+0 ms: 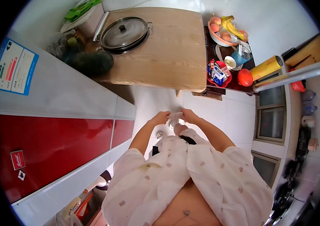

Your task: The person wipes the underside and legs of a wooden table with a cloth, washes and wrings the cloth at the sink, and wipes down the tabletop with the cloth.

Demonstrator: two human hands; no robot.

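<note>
My left hand and my right hand meet in front of my body, low over the floor. Between them stretches a short pale strip, with the fingers of each hand closed on one end. Whether it is cloth or paper I cannot tell. The near edge of a wooden table lies beyond both hands. On the table sits a lidded pan, out of reach of either hand.
A refrigerator with a red panel stands at my left. On the dark side cabinet are a fruit basket, a red bowl of packets, a blue cup and a yellow roll. A large dark melon lies at the table's left.
</note>
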